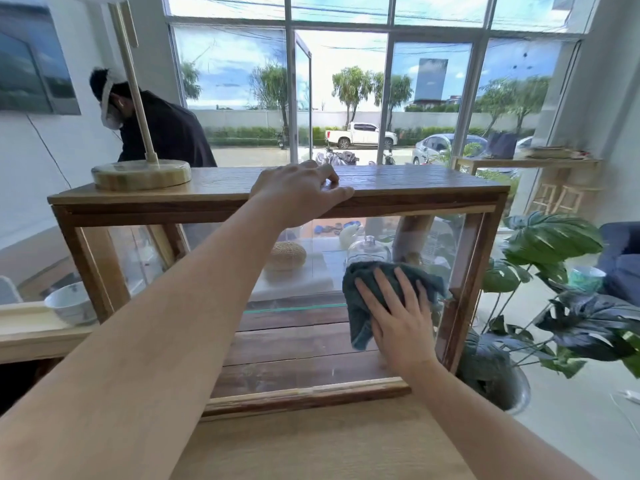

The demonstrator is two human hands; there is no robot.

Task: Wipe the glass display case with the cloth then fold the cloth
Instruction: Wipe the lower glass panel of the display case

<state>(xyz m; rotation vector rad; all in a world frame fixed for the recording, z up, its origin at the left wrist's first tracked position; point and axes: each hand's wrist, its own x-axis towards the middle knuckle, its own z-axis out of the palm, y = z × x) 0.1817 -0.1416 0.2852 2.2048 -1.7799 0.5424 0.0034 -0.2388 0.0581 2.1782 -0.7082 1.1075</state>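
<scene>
The cloth [381,289] lies partly hidden beneath the right hand [398,323].

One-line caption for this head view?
Right hand presses dark teal cloth against wooden-framed glass display case; left hand steadies top.

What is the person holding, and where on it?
The right hand presses flat on the middle of the dark cloth, pinning it to the glass. The left hand only rests on the case's wooden top.
</scene>
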